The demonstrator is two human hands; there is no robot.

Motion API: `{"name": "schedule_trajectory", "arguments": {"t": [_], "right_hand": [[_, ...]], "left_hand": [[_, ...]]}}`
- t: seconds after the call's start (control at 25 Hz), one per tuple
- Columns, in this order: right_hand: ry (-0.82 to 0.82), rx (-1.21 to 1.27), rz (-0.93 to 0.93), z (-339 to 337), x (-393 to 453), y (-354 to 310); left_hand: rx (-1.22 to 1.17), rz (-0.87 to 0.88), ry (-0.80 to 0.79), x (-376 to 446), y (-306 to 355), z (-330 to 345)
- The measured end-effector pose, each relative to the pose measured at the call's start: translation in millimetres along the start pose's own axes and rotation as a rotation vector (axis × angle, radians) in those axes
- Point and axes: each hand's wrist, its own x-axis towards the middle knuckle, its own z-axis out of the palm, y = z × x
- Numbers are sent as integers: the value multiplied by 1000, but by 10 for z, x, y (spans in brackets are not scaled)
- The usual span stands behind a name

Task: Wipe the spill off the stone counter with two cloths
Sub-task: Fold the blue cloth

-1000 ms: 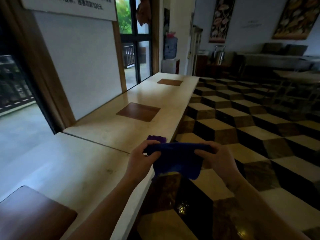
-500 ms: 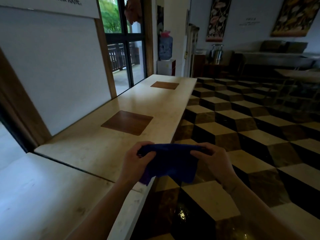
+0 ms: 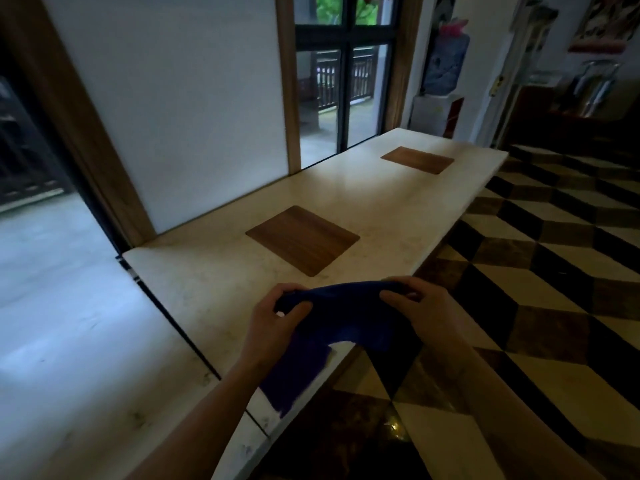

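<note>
- In the head view, we are gripping a dark blue cloth (image 3: 346,317) with both hands, stretching it between them just above the near edge of the pale stone worktop (image 3: 214,282).
- Our left hand (image 3: 277,320) is curling its fingers and thumb round the cloth's left end, over the worktop.
- Our right hand (image 3: 422,310) is pinching the cloth's right end, right at the worktop's floor-side edge.
- The cloth is sagging between our hands; its lower part is hanging down past the edge on the right, while a purple-blue piece (image 3: 294,375) is lying on the worktop under our left wrist. We cannot tell whether that piece is a second cloth.
- A brown square inlay (image 3: 303,239) is sitting in the worktop just beyond our hands, and a second inlay (image 3: 417,160) is lying near the far end.
- A checkered floor (image 3: 554,271) is running along the worktop's right side.
</note>
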Motion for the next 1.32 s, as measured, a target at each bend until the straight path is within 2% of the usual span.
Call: {"name": "schedule_trajectory", "arguments": {"t": [0.28, 0.48, 0.72, 0.92, 1.08, 1.32], "right_hand": [[-283, -88, -120, 925, 998, 171], [-455, -104, -51, 1624, 1584, 242], [-735, -171, 74, 2422, 2089, 457], [-837, -296, 106, 2864, 2422, 741], [-945, -350, 116, 3167, 2708, 942], [-1030, -428, 59, 3323, 2805, 1179]], "left_hand": [[37, -126, 234, 346, -655, -433], [-14, -221, 359, 569, -1154, -670], [-88, -487, 515, 634, -1628, -919], [-80, -717, 619, 775, -1960, -933], [35, -818, 634, 904, -2156, -854], [297, -831, 597, 987, -2308, -870]]}}
